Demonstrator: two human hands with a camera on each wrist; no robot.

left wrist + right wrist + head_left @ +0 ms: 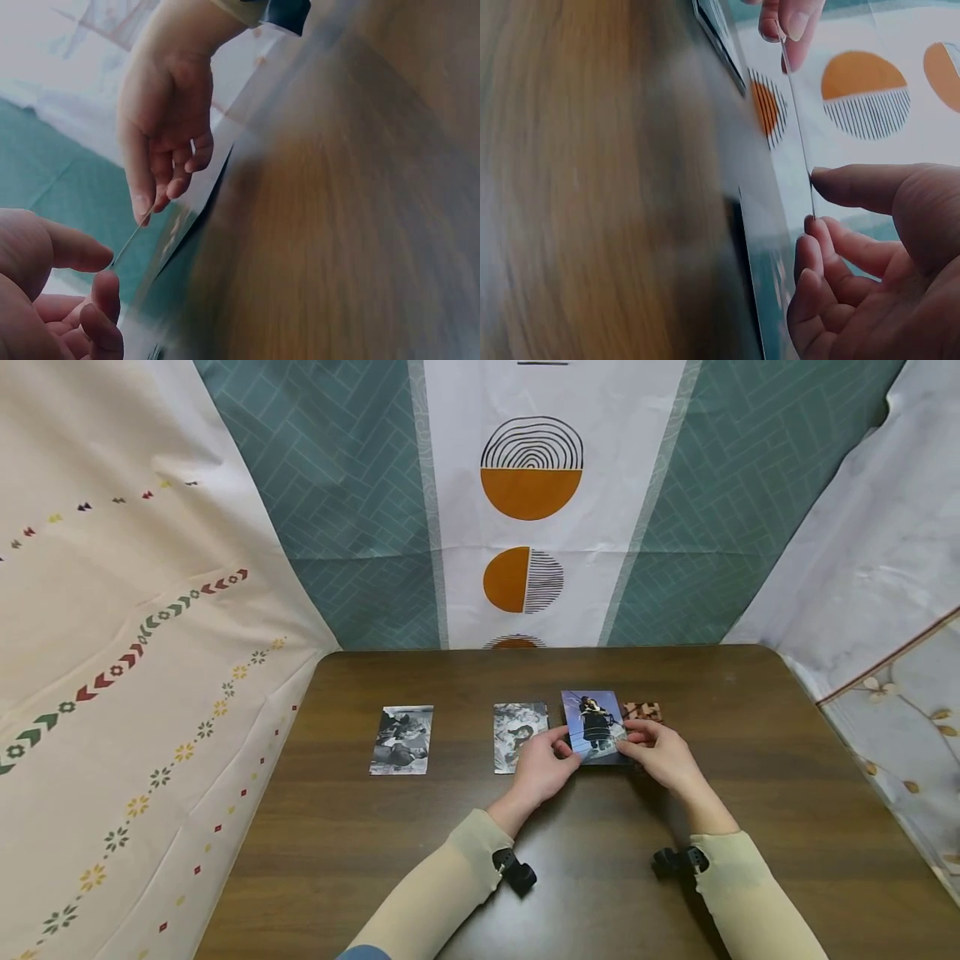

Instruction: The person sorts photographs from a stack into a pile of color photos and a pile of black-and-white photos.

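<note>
a brown wooden bench [585, 893] is backed by a green and white cloth [555, 533] printed with orange half-circles. a cream sheet [112, 627] patterned with flowers is hung at the left, a leaf-printed white sheet [877, 568] at the right.

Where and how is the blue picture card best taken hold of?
Probably best: hold the blue picture card by opposite side edges near the lower corners, left hand coming from the left, right hand from the right. It is thin and flat, edge-on in both wrist views, so a light thumb-to-finger pinch should suit.
</note>
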